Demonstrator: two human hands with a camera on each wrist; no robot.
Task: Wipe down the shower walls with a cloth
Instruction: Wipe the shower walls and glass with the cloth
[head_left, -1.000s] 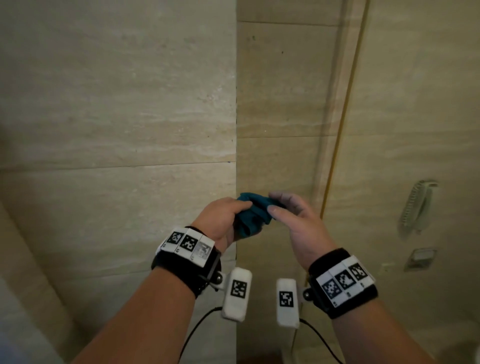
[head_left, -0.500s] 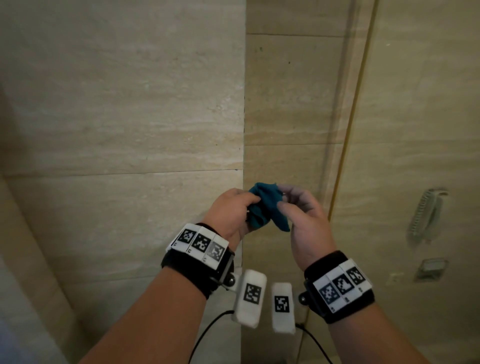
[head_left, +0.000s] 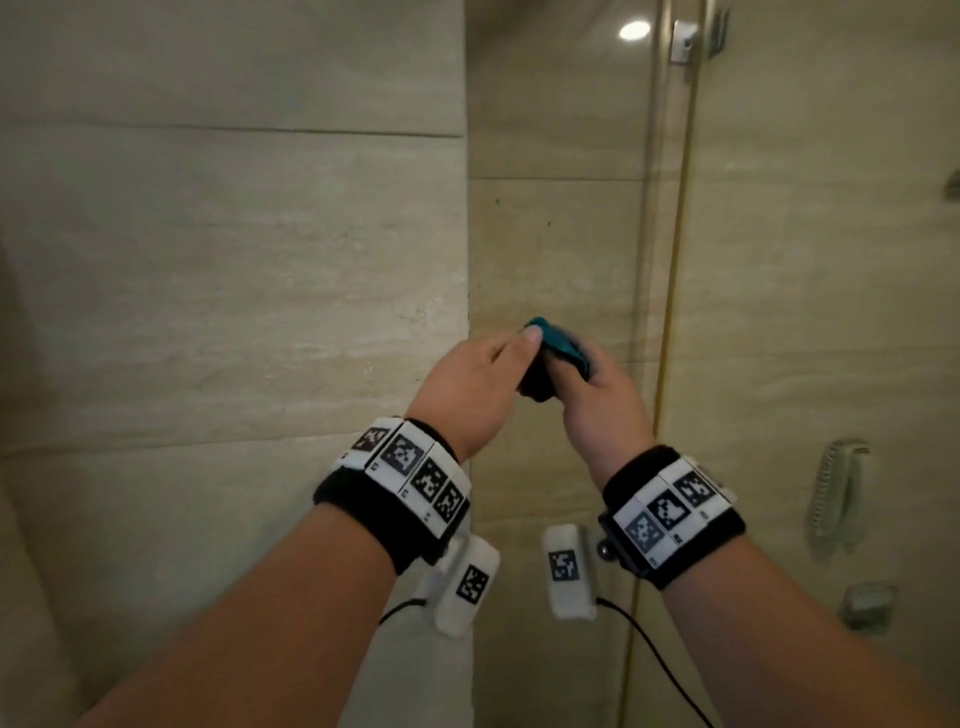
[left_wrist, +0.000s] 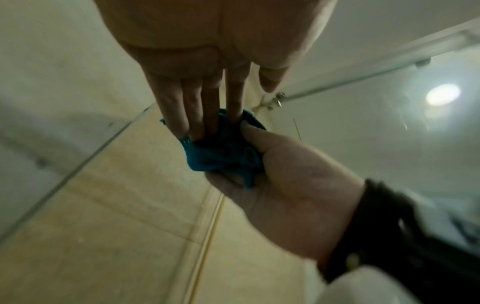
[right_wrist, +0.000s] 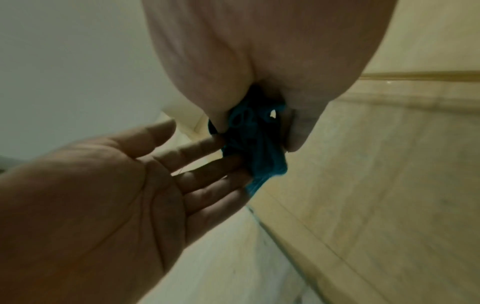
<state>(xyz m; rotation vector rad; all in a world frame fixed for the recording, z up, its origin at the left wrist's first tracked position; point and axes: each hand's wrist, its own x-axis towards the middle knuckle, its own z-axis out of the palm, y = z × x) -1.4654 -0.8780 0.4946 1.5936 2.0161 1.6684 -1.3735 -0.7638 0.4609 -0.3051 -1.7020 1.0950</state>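
A small teal cloth (head_left: 558, 347) is bunched up between my two hands, in front of the corner of the beige stone shower wall (head_left: 234, 286). My right hand (head_left: 582, 374) grips the cloth (right_wrist: 259, 148), with thumb and fingers curled round it. My left hand (head_left: 511, 358) reaches in from the left. In the left wrist view its straight fingers (left_wrist: 192, 115) press into the cloth (left_wrist: 221, 156), and the thumb stands apart. Most of the cloth is hidden inside the right hand.
A second tiled wall face (head_left: 556, 234) runs back from the corner. To the right stands a glass panel (head_left: 805, 312) with a brass edge strip and a metal bracket (head_left: 685, 39) at its top. A handset and fittings show faintly in or behind the glass (head_left: 836, 499).
The left hand's fingers went from curled on the cloth to straight against it. The cloth is now bunched tighter in the right hand. The view has tilted upward.
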